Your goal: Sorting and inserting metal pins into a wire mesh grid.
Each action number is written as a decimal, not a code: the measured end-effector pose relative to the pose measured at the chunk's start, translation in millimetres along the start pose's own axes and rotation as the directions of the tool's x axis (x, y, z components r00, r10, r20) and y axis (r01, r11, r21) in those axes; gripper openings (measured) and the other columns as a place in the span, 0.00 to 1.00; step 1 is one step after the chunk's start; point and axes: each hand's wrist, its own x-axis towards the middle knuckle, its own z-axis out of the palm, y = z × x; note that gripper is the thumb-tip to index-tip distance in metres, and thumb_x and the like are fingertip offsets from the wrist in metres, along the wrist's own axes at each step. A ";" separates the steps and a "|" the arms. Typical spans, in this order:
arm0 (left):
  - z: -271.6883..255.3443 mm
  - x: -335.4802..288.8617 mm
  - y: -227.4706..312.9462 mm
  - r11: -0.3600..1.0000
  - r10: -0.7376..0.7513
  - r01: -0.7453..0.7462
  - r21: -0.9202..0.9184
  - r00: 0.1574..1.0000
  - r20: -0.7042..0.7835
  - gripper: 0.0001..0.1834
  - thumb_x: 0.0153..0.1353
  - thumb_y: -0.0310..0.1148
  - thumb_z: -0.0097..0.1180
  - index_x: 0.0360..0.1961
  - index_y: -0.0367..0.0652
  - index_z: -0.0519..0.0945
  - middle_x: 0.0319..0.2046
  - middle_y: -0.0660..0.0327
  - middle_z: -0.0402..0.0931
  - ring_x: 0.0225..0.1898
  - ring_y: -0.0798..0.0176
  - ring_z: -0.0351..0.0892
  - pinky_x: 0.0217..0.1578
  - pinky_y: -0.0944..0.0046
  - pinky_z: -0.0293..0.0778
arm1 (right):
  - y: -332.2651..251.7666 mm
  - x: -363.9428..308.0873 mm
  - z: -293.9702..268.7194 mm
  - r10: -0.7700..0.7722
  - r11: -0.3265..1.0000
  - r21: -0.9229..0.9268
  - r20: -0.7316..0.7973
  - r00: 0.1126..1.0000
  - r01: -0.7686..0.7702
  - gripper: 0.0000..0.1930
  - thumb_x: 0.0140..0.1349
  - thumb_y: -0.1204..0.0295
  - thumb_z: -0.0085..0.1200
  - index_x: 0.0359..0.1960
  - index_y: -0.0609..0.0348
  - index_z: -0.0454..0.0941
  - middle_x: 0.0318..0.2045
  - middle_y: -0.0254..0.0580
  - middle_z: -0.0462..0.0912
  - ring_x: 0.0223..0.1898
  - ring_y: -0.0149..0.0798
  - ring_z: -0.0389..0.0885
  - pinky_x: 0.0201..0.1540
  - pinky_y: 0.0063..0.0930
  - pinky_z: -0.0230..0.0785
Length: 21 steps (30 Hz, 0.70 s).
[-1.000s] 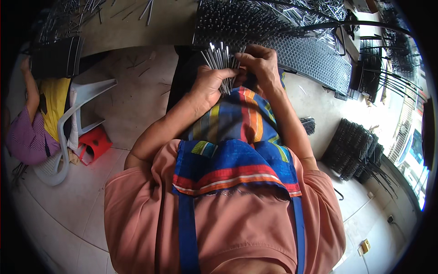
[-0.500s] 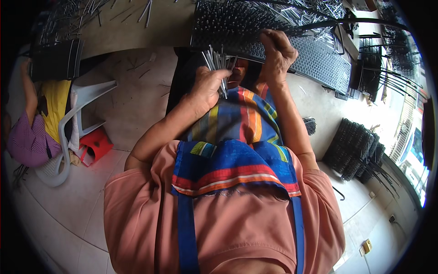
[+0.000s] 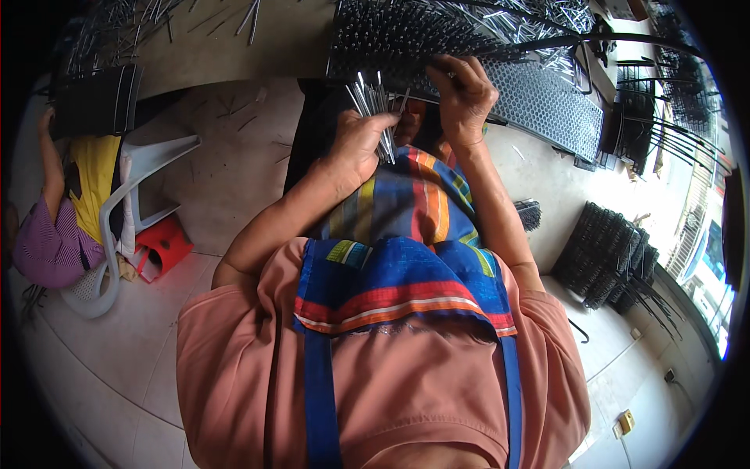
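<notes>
Above the lap (image 3: pixel 406 191), the left hand (image 3: pixel 357 144) grips fanned metal rods (image 3: pixel 367 98) that could slip if its clasp loosens, while the right hand (image 3: pixel 467 98) curls near the perforated tray (image 3: pixel 541 103), its hold unclear.

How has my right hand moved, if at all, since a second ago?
Yes: judged against the honeycomb-patterned panel, your right hand has moved forward and slightly right, away from the metal rods in your left hand.

gap beside left hand (image 3: pixel 359 144), standing rods (image 3: pixel 398 35) beyond
</notes>
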 end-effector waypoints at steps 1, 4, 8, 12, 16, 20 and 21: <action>0.2 -0.2 0.3 1.000 -0.001 0.001 0.000 1.000 -0.001 0.09 0.55 0.17 0.52 0.37 0.30 0.82 0.29 0.52 0.83 0.27 0.59 0.84 0.26 0.63 0.78 | -1.6 -0.2 0.8 0.025 0.999 -0.041 -0.022 0.999 -0.026 0.08 0.51 0.81 0.62 0.35 0.61 0.84 0.27 0.38 0.81 0.27 0.28 0.79 0.32 0.20 0.69; 2.3 -0.7 1.1 1.000 -0.014 0.014 -0.027 1.000 0.017 0.10 0.56 0.16 0.51 0.38 0.30 0.81 0.30 0.52 0.83 0.28 0.59 0.83 0.27 0.63 0.78 | -0.7 6.0 2.5 -0.117 0.991 -0.076 -0.065 0.991 0.112 0.09 0.51 0.79 0.63 0.35 0.59 0.84 0.26 0.39 0.80 0.25 0.31 0.79 0.29 0.22 0.69; 1.4 0.3 1.4 0.997 -0.047 0.051 -0.063 0.997 0.057 0.11 0.56 0.16 0.50 0.39 0.30 0.81 0.33 0.52 0.83 0.29 0.59 0.83 0.32 0.63 0.79 | -6.7 14.9 -2.6 -0.114 0.970 -0.219 -0.002 0.994 0.110 0.08 0.52 0.77 0.63 0.35 0.55 0.85 0.25 0.39 0.78 0.23 0.34 0.78 0.27 0.25 0.68; -0.4 2.4 -1.3 0.991 -0.061 0.069 -0.117 0.996 0.065 0.11 0.56 0.16 0.51 0.40 0.30 0.81 0.34 0.51 0.82 0.31 0.59 0.83 0.34 0.62 0.80 | -14.7 9.5 -8.7 -0.166 0.925 -0.328 0.105 0.980 0.192 0.10 0.56 0.73 0.61 0.41 0.50 0.85 0.23 0.38 0.76 0.22 0.41 0.78 0.26 0.30 0.68; -0.5 3.1 -3.7 0.992 -0.069 0.075 -0.103 0.996 0.063 0.11 0.57 0.16 0.51 0.40 0.30 0.81 0.34 0.50 0.82 0.32 0.58 0.83 0.35 0.61 0.80 | -12.9 7.2 -7.6 -0.102 0.886 -0.441 0.113 0.988 0.142 0.14 0.60 0.71 0.57 0.48 0.46 0.82 0.24 0.37 0.76 0.23 0.42 0.78 0.24 0.33 0.68; 0.0 2.9 -2.4 0.995 -0.066 0.072 -0.076 0.994 0.086 0.11 0.57 0.16 0.52 0.40 0.29 0.80 0.34 0.50 0.83 0.32 0.58 0.84 0.35 0.61 0.80 | -8.3 4.6 -9.6 -0.136 0.861 -0.451 0.241 0.961 0.235 0.16 0.60 0.71 0.57 0.50 0.46 0.80 0.24 0.37 0.76 0.22 0.43 0.77 0.24 0.33 0.68; 0.3 3.2 -1.5 0.994 -0.074 0.080 -0.071 0.994 0.084 0.11 0.57 0.16 0.52 0.40 0.29 0.80 0.34 0.50 0.83 0.32 0.57 0.84 0.36 0.62 0.81 | -11.2 -0.8 -12.8 -0.154 0.869 -0.442 0.184 0.971 0.221 0.14 0.59 0.71 0.58 0.48 0.50 0.81 0.25 0.38 0.76 0.22 0.42 0.77 0.24 0.33 0.68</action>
